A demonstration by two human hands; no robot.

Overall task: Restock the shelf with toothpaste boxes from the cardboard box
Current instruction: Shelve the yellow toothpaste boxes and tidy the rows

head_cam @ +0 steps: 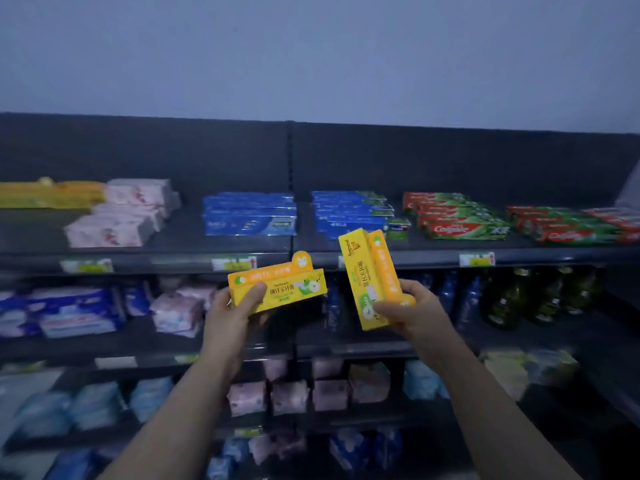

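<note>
— Any brand you can read?
— "Colgate", in white script on the red-and-green boxes [462, 230] on the top shelf [173, 252]. It shows again on the red boxes further right [568, 233].
— And the yellow ones?
— The left yellow box [277, 289], in the left hand [235, 310], has Chinese characters under a small word that looks like "Toothpaste". The right yellow box [369, 278], in the right hand [415, 306], has Chinese print turned on end; its Latin word is blurred.
— Price tags?
— The shelf-edge tags [477, 259] and the blue boxes [249, 216] are unreadable.
</note>
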